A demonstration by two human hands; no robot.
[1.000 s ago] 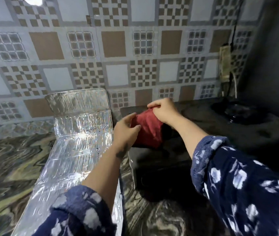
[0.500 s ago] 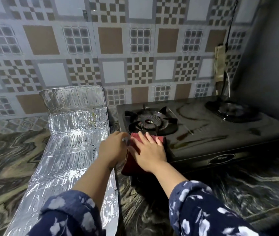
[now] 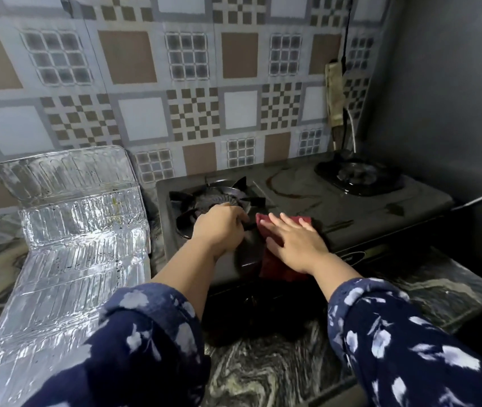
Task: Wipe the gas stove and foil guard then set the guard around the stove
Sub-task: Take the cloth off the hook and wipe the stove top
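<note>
Two hands worked at the front left part of the black gas stove, which sat on a marbled dark surface against a wall of patterned tiles. The right hand lay flat with its fingers spread apart, pressing a red cloth onto the stove top just right of the left burner; the cloth's lower part draped over the stove's front edge. The left hand was curled, fingers closed around the near side of the left burner's pan support, though how firmly it gripped could not be told. Both forearms came out of dark blue sleeves with pale floral print.

Left of the stove, the foil guard lay stretched out along the surface, its far panel leaning up against the tiled wall and its right edge just beside the stove's left side. It did not stand around the stove. Small dark specks showed on the foil near that edge.

At the far right of the stove sat the right burner, well apart from both hands. Streaks and a curved mark showed on the stove top between the burners. A power strip hung on the wall above the right burner, with a dark cable running up from it
</note>
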